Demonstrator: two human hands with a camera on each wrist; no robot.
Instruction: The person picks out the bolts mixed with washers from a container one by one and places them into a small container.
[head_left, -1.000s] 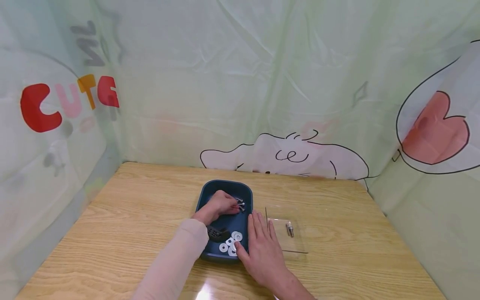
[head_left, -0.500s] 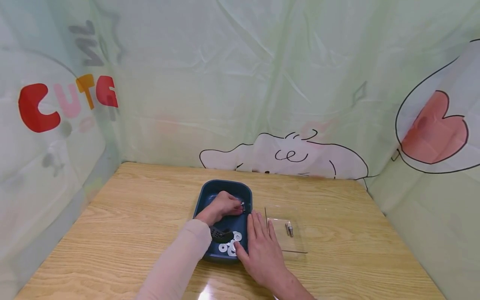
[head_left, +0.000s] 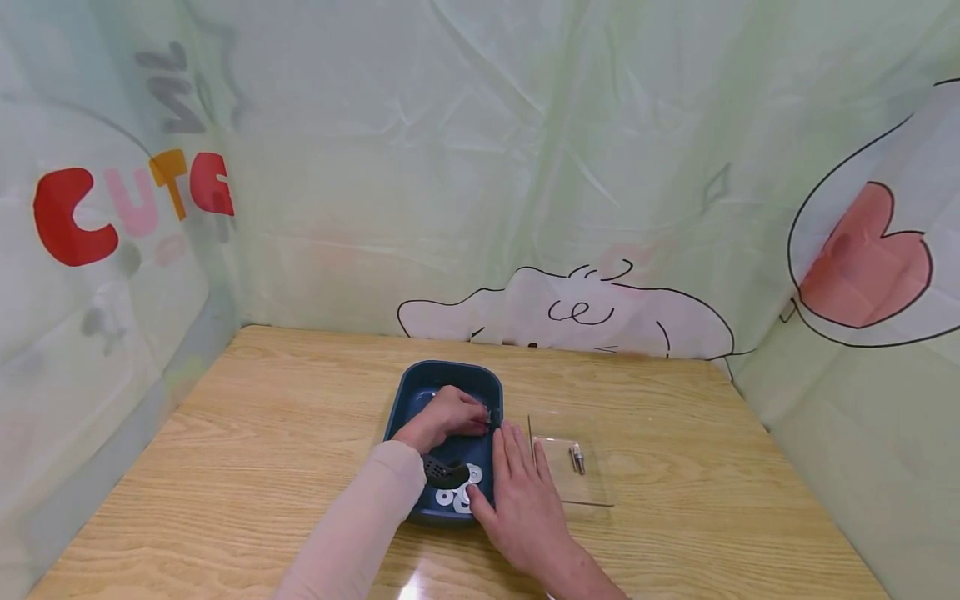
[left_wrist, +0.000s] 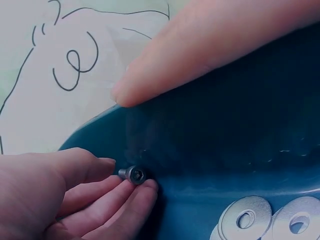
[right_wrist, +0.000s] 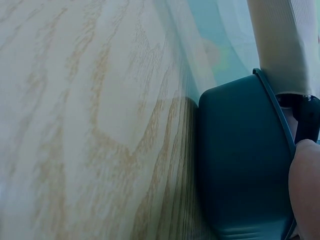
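A dark blue tray sits mid-table. Inside it my left hand pinches a small metal bolt between thumb and fingertips, close to the tray's right wall. Several white washers lie at the tray's near end. My right hand lies flat with straight fingers against the tray's right rim, thumb at the near corner. The right wrist view shows the tray's outer wall and a fingertip.
A clear plastic sheet with a small bolt on it lies right of the tray. A black wrist camera hangs over the tray. Printed curtains wall the wooden table at back and sides.
My left hand has drawn slightly toward the tray's right wall, closing on the bolt. The right hand has stayed put against the tray.
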